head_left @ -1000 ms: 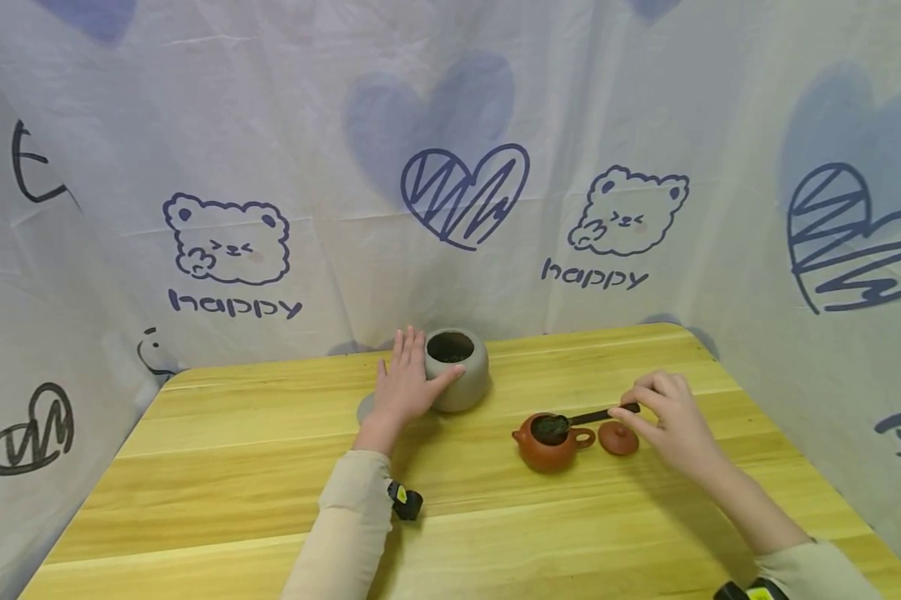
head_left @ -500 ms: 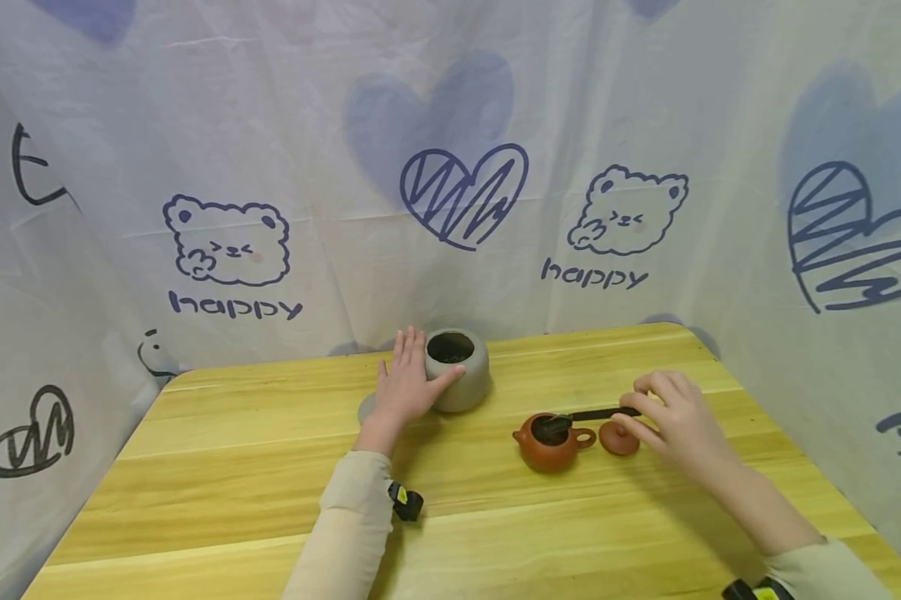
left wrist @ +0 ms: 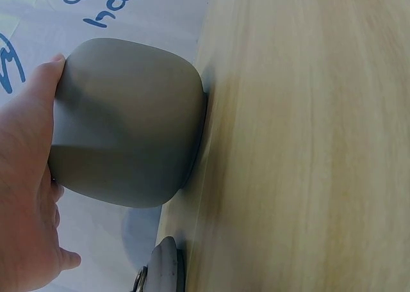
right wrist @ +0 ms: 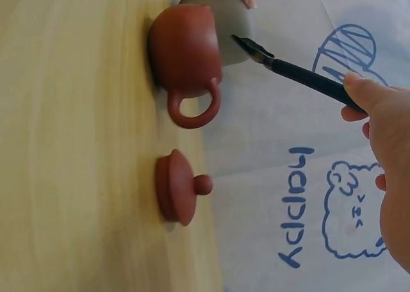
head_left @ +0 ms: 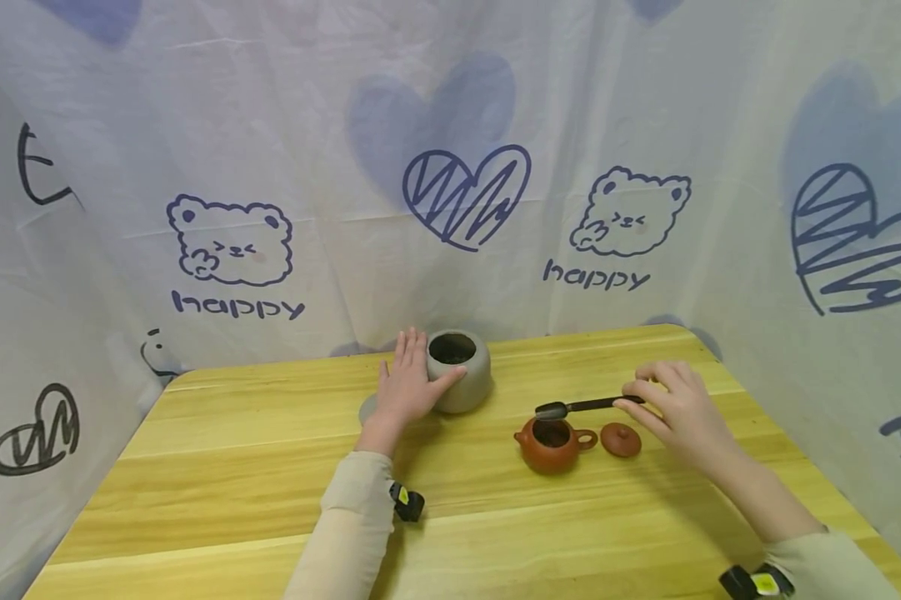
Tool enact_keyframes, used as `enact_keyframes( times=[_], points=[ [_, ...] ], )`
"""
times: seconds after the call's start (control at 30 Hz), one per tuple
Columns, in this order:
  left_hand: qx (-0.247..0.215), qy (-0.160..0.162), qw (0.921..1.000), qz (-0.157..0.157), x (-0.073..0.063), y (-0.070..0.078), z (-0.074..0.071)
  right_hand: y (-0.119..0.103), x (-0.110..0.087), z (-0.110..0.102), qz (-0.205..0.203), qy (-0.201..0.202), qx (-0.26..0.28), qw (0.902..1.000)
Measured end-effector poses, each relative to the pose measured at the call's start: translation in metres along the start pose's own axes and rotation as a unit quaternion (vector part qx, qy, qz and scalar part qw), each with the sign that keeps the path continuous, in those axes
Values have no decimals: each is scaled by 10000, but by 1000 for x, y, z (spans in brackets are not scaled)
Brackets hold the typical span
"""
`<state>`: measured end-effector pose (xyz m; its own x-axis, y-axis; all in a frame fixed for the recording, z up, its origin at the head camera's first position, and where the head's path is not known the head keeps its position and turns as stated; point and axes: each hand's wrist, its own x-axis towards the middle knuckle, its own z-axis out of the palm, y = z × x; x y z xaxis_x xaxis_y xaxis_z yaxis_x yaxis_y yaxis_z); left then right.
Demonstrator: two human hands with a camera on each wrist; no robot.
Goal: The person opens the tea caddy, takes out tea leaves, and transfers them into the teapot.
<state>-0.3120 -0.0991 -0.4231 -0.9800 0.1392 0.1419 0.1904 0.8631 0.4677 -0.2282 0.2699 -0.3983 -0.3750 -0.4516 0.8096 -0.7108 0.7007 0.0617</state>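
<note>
Pinched between my right hand's thumb and fingers is the black handle of a small tea scoop. Its head is level above the open mouth of a reddish-brown clay teapot; in the right wrist view the scoop stands clear of the pot. My left hand rests against a grey round jar, fingers straight along its left side and thumb across the front near the rim. Dark contents show inside the jar. The teapot's inside looks dark.
Right of the teapot's handle lies its knobbed lid. A grey lid sits left of the jar, partly hidden by my left hand. The wooden table meets a printed cloth at the back and sides.
The tea scoop, earlier tipped into the teapot's mouth with dark leaves on it, has risen above the pot with my right hand. The left hand and jar have stayed put.
</note>
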Motion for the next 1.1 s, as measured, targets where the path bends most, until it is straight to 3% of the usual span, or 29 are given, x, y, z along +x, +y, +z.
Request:
enact_keyframes(
  times=[0.4, 0.87, 1.1],
  points=[
    [63, 28, 10000, -14, 3, -2, 2, 4, 36, 7, 276, 44, 471, 9985],
    [156, 76, 9998, -6, 4, -1, 2, 7, 79, 55, 1082, -158, 1033, 9886],
    [226, 48, 9997, -18, 3, 0, 0, 4, 94, 81, 1426, -464, 929, 9843]
  ],
)
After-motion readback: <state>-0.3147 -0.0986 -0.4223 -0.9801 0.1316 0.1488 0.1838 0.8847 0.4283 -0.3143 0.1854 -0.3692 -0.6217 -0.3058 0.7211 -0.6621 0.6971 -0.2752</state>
